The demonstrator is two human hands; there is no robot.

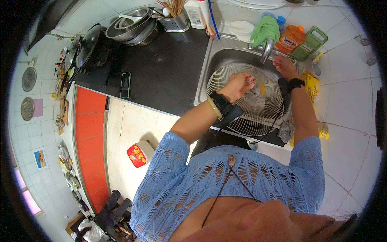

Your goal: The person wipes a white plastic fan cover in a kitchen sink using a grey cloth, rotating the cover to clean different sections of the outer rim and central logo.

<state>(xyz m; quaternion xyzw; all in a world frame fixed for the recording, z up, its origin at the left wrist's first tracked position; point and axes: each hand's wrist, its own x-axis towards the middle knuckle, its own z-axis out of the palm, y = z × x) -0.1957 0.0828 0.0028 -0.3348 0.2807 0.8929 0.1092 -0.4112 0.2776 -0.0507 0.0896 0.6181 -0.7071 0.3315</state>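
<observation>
A round, pale wire fan grille [223, 78] lies in the steel sink [223, 54]. Over its middle is my left hand [242, 84], fingers bent together beside a wet grey cloth [255, 98]. Whether they pinch the cloth cannot be made out. Part of a yellow spot [262, 88] shows beside the cloth. My right hand [284, 66] is at the sink's far right, just right of the curved metal faucet [267, 50]; its fingers are blurred and their grip is unclear. A second wire grille [251, 128] shows beneath, over the sink's front edge.
Behind the sink stand a green towel [266, 30], an orange detergent bottle [290, 39] and a green grater [310, 44]. Another grey cloth [285, 131] lies at the front right. A phone [125, 85] and stacked metal bowls [133, 27] sit on the black counter [163, 66].
</observation>
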